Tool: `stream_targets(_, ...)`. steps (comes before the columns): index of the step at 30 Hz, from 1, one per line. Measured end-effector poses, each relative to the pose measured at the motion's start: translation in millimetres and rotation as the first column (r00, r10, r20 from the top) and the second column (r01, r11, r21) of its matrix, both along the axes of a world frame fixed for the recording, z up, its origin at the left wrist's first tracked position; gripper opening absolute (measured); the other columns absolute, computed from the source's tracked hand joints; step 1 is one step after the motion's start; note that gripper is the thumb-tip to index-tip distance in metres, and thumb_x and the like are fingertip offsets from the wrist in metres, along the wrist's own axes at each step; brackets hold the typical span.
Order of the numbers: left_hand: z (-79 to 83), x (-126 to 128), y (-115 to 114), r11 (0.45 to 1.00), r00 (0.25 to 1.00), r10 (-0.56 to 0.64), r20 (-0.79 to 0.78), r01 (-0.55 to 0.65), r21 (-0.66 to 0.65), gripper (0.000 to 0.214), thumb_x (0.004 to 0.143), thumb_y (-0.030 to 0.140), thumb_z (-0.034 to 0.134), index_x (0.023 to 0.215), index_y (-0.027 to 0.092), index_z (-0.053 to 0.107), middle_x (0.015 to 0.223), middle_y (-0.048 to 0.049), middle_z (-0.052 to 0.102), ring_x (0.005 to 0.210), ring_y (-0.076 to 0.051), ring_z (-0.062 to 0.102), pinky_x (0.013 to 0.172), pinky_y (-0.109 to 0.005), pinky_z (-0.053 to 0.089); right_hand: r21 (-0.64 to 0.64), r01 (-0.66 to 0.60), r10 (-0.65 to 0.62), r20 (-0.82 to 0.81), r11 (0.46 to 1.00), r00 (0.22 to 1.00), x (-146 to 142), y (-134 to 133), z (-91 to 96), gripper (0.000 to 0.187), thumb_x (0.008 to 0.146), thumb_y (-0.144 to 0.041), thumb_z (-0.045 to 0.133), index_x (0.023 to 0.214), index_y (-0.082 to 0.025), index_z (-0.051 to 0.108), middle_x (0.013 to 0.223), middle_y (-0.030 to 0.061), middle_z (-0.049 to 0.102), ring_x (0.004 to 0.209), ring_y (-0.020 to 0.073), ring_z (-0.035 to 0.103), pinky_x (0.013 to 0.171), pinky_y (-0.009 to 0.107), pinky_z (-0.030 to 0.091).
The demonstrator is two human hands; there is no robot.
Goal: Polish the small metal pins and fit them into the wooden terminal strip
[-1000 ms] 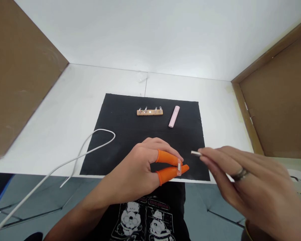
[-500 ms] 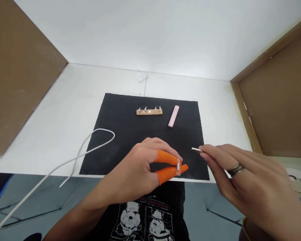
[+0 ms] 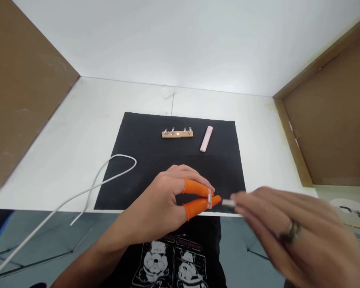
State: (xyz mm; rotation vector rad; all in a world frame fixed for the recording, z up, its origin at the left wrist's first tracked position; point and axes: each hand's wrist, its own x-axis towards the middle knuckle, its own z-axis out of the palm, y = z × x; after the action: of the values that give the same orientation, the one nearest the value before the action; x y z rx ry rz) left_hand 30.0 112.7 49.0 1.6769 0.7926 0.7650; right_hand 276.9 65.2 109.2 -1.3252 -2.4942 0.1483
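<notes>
My left hand (image 3: pixel 165 200) wears orange finger cots on thumb and forefinger and pinches a small clear plastic piece (image 3: pixel 209 199) upright over the near edge of the black mat (image 3: pixel 144 136). My right hand (image 3: pixel 288 228), with a ring on one finger, pinches a small silver metal piece (image 3: pixel 228 203) at its fingertips. The metal piece's tip sits just right of the clear piece, almost touching it. The right hand is blurred by motion.
A wooden strip with several metal clips (image 3: pixel 177 133) and a pink cylinder (image 3: pixel 206 139) lie at the far side of the mat. A white cable (image 3: pixel 87 188) loops over the mat's left edge. Brown cardboard walls (image 3: pixel 24 88) stand left and right (image 3: pixel 333 120) on the white table (image 3: pixel 78 120).
My right hand moved down and left, bringing the metal piece from beside the mat's right edge to just right of the clear piece. My left hand barely moved.
</notes>
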Motion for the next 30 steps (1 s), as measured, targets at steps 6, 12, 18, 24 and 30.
stream_targets(6,0.3,0.4,0.5,1.0,1.0,-0.009,-0.002,0.009,-0.005,0.007,0.099,0.016,0.082,0.097,0.022,0.084,0.11,0.0001,0.087,0.103,-0.016,0.076,0.097,-0.032,0.06,-0.067,-0.082,0.082,-0.003,0.994,0.997,-2.3,-1.5,2.6,0.024,0.119,-0.023,0.042,0.112,-0.023,0.065,0.086,-0.0045,0.075,0.065,0.0095,0.066,0.067,0.03,0.047)
stream_targets(12,-0.6,1.2,1.3,1.0,1.0,-0.009,-0.011,0.009,-0.012,0.009,0.099,0.014,0.081,0.098,0.022,0.084,0.111,0.0001,0.087,0.104,-0.017,0.076,0.097,-0.032,0.06,0.013,-0.041,0.041,0.02,0.999,0.999,2.1,3.7,-0.3,0.013,0.115,-0.02,0.052,0.116,-0.02,0.065,0.087,-0.0032,0.075,0.066,0.011,0.065,0.069,0.032,0.046)
stream_targets(18,-2.6,2.5,2.3,1.0,1.0,-0.006,0.001,0.006,-0.015,0.007,0.098,0.015,0.083,0.098,0.022,0.084,0.11,-0.0005,0.087,0.103,-0.017,0.077,0.095,-0.032,0.061,-0.115,-0.082,0.082,-0.003,0.99,0.997,-1.3,4.0,1.1,0.023,0.119,-0.024,0.042,0.112,-0.024,0.064,0.088,-0.0044,0.075,0.068,0.0101,0.067,0.067,0.031,0.048)
stream_targets(24,-3.0,5.0,4.5,1.0,1.0,-0.008,-0.01,0.008,-0.025,0.006,0.098,0.016,0.083,0.097,0.022,0.084,0.108,-0.0008,0.087,0.101,-0.018,0.077,0.096,-0.032,0.06,0.072,0.035,-0.042,0.095,0.997,0.995,4.3,9.7,-9.4,0.01,0.113,-0.017,0.056,0.114,-0.018,0.065,0.088,0.0003,0.076,0.062,0.0139,0.062,0.061,0.037,0.039)
stream_targets(30,-33.7,6.3,22.8,0.961,0.984,0.135,-0.116,-0.101,0.257,0.008,0.099,0.014,0.08,0.095,0.02,0.08,0.113,-0.0051,0.087,0.11,-0.023,0.076,0.102,-0.041,0.057,-0.185,-0.115,0.109,-0.042,0.976,0.993,-0.7,10.2,-9.9,0.035,0.12,-0.029,0.038,0.107,-0.024,0.069,0.091,-0.004,0.079,0.072,0.0094,0.072,0.068,0.026,0.051)
